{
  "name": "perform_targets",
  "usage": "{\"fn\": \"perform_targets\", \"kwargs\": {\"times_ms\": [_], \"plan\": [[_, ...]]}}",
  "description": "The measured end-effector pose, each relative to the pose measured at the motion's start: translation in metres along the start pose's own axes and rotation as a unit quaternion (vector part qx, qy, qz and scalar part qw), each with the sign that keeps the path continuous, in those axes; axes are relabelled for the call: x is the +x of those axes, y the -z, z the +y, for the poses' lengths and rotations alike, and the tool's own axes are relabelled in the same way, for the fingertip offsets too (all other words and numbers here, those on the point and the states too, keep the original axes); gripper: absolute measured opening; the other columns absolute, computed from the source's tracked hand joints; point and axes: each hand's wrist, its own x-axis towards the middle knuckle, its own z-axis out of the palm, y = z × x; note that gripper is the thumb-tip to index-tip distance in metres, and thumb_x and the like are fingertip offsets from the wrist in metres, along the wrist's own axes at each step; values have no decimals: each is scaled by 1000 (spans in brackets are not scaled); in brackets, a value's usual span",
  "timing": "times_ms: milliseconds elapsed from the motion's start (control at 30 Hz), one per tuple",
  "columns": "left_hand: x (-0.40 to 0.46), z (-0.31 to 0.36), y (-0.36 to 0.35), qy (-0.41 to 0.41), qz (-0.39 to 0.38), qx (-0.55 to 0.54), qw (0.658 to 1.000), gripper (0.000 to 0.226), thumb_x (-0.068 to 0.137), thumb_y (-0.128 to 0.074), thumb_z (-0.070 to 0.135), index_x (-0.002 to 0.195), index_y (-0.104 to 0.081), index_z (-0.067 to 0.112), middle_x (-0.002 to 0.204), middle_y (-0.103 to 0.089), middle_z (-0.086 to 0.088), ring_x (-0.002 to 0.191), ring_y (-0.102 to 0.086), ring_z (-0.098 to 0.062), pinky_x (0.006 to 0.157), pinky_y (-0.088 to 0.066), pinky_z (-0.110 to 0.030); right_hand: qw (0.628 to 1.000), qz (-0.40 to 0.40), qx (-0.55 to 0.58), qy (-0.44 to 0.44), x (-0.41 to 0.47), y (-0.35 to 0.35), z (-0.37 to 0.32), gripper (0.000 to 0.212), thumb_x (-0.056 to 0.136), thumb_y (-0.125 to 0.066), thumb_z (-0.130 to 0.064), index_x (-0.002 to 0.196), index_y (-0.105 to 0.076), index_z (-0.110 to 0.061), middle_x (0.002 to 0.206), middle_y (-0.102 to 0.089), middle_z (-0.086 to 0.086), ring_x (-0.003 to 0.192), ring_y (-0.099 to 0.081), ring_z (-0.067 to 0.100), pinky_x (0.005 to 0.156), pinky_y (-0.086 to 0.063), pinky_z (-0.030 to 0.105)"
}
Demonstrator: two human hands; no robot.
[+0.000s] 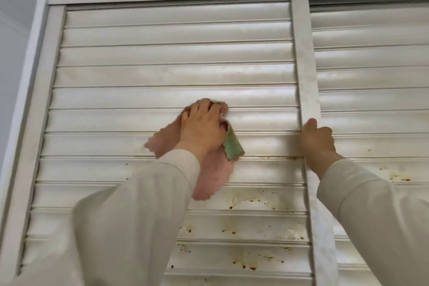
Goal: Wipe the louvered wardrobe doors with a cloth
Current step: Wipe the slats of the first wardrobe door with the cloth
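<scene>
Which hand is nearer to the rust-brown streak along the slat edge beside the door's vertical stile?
Right. The right hand grips the vertical stile just right of the rust-brown streak. The left hand presses the cloth on the slats farther left.

Both arms in long sleeves, pale beige-cream, plain matte fabric, loose fit with soft folds. Left sleeve (pixel 130 204) and right sleeve (pixel 371 204) cuffs end at wrist. Both hands bare.

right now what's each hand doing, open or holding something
Left hand: grip curled on the pink and green cloth, pressing it to the slats.
Right hand: grip curled round the door's upright edge.
</scene>
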Motion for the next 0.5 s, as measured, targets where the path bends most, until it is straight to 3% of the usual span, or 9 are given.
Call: {"fn": "perform_targets", "kwargs": {"times_ms": [167,300,400,500], "plan": [[15,74,-12,-79,-56,-24,995,58,88,-52,47,141,-43,28,145,-39,1,139,-29,-25,114,-21,-44,1000,-2,-5,-20,-7,3,-3,62,98,-35,-49,141,-36,-4,142,-44,20,127,-45,42,108,-37,48],[14,55,-13,-89,-42,-21,995,69,87,-55,62,145,-41,27,147,-37,2,141,-29,-22,114,-25,-41,995,80,-54,-23,-34,-7,-27,54,93,-46,-34,137,-38,-5,145,-37,18,132,-37,38,111,-30,45],[4,12,-12,-70,1,-7,998,69,87,-57,61,145,-40,27,148,-36,2,140,-29,-22,115,-26,-40,979,124,-78,139,-60,-28,-42,55,89,-50,-29,137,-39,-5,146,-35,17,134,-35,38,112,-30,46],[-1,-36,-2,-41,14,3,999,67,86,-58,59,144,-41,30,149,-36,3,141,-28,-21,114,-25,-40,947,74,-88,299,-92,-66,-61,59,91,-51,-28,144,-38,-5,152,-30,17,139,-28,36,114,-28,45]]}}
